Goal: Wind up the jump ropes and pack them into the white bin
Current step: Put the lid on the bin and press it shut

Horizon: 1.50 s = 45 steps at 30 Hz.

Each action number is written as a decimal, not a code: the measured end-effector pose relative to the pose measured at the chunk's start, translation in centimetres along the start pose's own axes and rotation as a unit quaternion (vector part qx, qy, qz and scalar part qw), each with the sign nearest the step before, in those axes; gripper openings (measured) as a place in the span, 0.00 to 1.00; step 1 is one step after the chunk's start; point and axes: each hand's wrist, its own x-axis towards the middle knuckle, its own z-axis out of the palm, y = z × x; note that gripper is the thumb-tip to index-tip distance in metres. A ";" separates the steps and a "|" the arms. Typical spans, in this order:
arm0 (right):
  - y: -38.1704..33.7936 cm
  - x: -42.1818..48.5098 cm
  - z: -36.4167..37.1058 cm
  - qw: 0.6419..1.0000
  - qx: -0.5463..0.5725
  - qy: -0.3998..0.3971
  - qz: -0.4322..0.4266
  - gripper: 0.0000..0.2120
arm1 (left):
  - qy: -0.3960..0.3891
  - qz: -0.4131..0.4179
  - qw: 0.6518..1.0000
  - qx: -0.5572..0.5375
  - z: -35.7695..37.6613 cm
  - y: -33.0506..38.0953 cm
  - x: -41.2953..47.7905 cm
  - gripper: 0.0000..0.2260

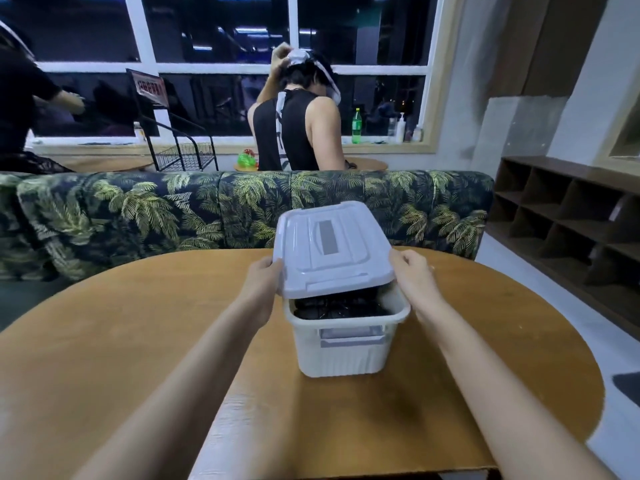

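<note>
The white bin [343,351] stands near the middle of the round wooden table [138,341], its ribbed front wall and clear handle facing the camera. Inside it, dark coils of jump ropes [332,306] show through the gap under the lid [332,244] — they lie in a tangled black mass just below the rim. The pale lid sits over the bin but not seated on it: its near edge is raised off the front rim, while the far end is hidden from view.

Both hands hold the lid. The left hand [259,282] grips its left edge, fingers wrapped round the rim near the front corner. The right hand [412,275] grips the right edge in the same way, knuckles bent, with the fingertips hidden behind the lid. Both forearms reach in from the near side of the table.

Past the table runs a sofa [173,209] covered in a palm-leaf print. Behind it a person in a black sleeveless top [291,133] sits facing away, one hand raised to the head; another person [17,98] in black shows at the left edge. A black wire rack [183,154] stands by the dark window, a green bottle [356,126] rests on the sill, and brown cubby shelves [571,216] line the wall on the right.
</note>
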 end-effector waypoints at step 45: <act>7.2 -5.0 -2.1 0.883 -0.173 -0.043 -0.434 0.32 | -0.016 0.529 0.785 0.322 -0.1 -7.5 -5.6 0.28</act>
